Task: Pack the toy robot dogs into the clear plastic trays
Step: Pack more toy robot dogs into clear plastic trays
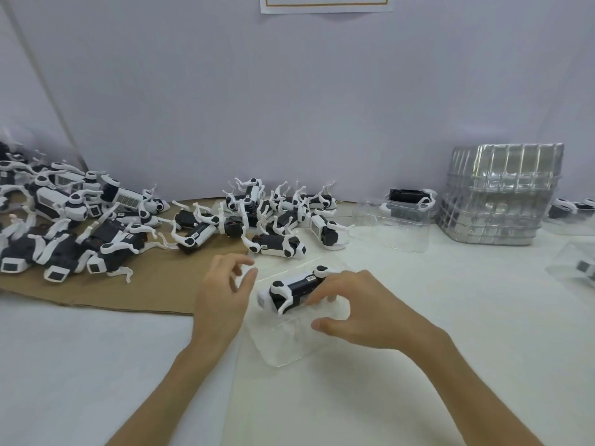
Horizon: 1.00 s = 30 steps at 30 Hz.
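Through the head camera, one toy robot dog (294, 288) lies on its side at the far end of a clear plastic tray (289, 349). The left hand (222, 297) hovers just beside it, fingers loosely spread and holding nothing, while the right hand (357, 309) has bent fingertips (317, 296) on its rear, thumb off; whether that is a real grip I cannot tell. More dogs (80, 220) lie heaped on cardboard (145, 297) at the left.
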Each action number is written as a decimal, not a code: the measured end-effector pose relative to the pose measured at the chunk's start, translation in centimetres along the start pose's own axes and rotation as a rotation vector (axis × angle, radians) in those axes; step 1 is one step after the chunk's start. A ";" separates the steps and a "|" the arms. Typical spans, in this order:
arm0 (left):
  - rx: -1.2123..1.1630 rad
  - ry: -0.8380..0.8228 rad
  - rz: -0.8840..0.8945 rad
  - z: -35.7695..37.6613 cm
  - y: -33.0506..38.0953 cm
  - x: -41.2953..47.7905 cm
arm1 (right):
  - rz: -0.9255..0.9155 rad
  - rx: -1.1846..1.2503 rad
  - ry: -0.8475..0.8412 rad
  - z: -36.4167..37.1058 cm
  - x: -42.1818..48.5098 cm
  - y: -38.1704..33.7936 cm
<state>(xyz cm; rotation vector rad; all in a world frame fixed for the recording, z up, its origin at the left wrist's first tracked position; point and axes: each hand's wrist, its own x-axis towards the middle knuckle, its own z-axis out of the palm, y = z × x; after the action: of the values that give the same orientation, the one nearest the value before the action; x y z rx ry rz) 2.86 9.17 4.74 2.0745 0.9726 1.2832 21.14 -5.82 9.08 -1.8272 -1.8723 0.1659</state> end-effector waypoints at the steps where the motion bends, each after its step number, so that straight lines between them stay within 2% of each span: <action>1: -0.014 0.021 -0.028 -0.1 -0.2 0.1 | -0.015 -0.003 0.018 0.3 0.1 -0.1; 8: -0.117 0.062 -0.091 -0.1 0.0 0.2 | -0.071 -0.067 0.117 2.2 0.4 -0.9; 14: -0.197 -0.065 -0.141 0.0 0.3 0.0 | -0.128 -0.081 0.105 2.7 0.3 -1.4; 19: -0.507 -0.362 -0.252 0.5 0.8 -0.2 | -0.026 -0.169 0.109 2.8 0.3 -1.1; 24: -0.500 -0.690 -0.233 2.0 -0.2 -1.0 | 0.196 -0.237 0.339 1.4 0.3 -0.7; 25: -0.503 -0.738 -0.238 2.3 -0.2 -1.2 | 0.200 -0.183 0.399 1.3 0.4 -0.7; 27: -0.510 -0.782 -0.241 2.7 -0.3 -1.3 | 0.135 0.157 0.498 1.4 0.3 -1.8; 28: -0.516 -0.767 -0.239 2.9 -0.4 -1.4 | 0.098 0.389 0.489 1.7 0.3 -2.7; 30: -0.563 -0.645 -0.261 3.0 -0.5 -1.5 | 0.086 0.765 0.319 2.8 0.6 -4.5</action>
<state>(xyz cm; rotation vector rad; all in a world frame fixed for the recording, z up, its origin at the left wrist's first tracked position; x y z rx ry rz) 4.95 8.18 2.28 1.6665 0.4877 0.5842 15.86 -4.85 8.76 -1.3008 -1.2588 0.5089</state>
